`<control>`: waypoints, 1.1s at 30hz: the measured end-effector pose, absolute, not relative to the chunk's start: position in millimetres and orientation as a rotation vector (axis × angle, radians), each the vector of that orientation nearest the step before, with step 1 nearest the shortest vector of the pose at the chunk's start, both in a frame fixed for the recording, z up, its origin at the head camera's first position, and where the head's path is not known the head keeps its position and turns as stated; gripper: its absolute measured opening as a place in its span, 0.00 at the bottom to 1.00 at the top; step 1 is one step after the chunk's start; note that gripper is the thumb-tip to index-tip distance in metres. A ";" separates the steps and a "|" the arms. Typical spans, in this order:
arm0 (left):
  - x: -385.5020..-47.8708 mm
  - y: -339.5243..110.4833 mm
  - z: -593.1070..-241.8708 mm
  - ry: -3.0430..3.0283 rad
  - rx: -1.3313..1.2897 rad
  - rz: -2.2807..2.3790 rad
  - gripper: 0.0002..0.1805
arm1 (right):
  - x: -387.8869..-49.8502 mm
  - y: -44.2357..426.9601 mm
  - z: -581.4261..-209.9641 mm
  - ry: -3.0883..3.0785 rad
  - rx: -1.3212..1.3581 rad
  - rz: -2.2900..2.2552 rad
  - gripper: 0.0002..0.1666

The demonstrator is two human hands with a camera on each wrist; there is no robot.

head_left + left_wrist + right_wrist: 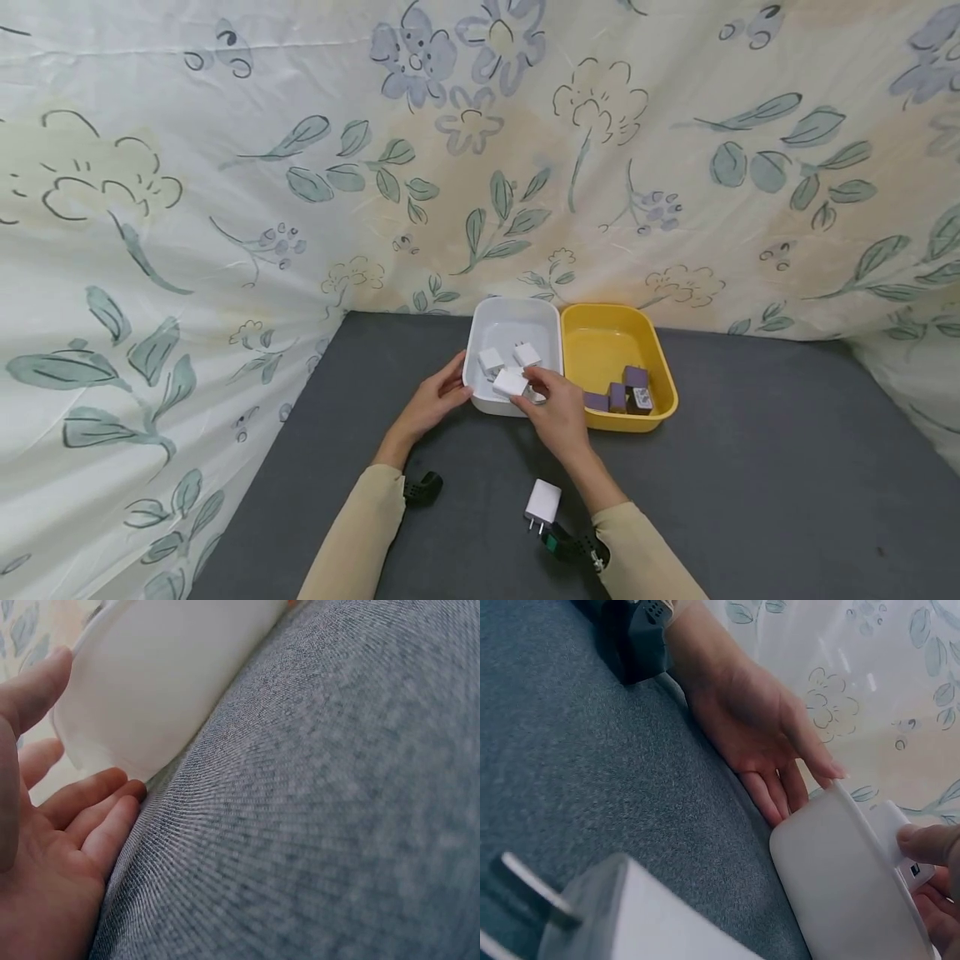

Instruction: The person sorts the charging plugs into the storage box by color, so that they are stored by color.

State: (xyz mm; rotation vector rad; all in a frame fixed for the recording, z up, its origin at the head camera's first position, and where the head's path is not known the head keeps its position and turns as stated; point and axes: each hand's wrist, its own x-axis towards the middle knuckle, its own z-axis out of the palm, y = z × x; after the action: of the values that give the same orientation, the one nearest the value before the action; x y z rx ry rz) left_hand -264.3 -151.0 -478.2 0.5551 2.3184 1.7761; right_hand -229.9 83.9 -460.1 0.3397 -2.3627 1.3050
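Observation:
My right hand (560,414) pinches a white USB charger (511,382) between thumb and fingers over the near part of a white bin (513,312). In the right wrist view, the held charger (889,829) shows at the bin's rim, with a port on its end. Inside the bin are more white chargers, among them one at the left (491,361) and one at the right (527,354). My left hand (429,406) rests against the bin's left side. Its thumb touches the rim, and its fingers (761,799) lie loosely along the outer wall.
A yellow bin (600,317) adjoins the white bin's right side and contains several purple and dark chargers (635,377). One white charger (543,502) lies on the dark grey table (757,450), prongs toward me, near my right wrist. Floral cloth (480,167) hangs behind and at both sides.

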 end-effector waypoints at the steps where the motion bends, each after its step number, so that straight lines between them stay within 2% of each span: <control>1: -264.5 -150.9 -478.6 2.320 0.558 1.773 0.39 | -231.3 83.0 -460.3 -2.368 0.329 1.306 0.27; 33: -262.6 -150.9 -475.8 2.328 0.525 1.767 0.39 | -243.9 60.1 -460.3 -2.385 0.287 1.273 0.27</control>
State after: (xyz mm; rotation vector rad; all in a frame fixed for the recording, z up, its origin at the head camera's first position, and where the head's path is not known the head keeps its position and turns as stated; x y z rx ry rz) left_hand -262.6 -150.9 -475.8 0.5248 2.3278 1.7672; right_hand -243.9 60.1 -460.3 0.2873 -2.3855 1.2731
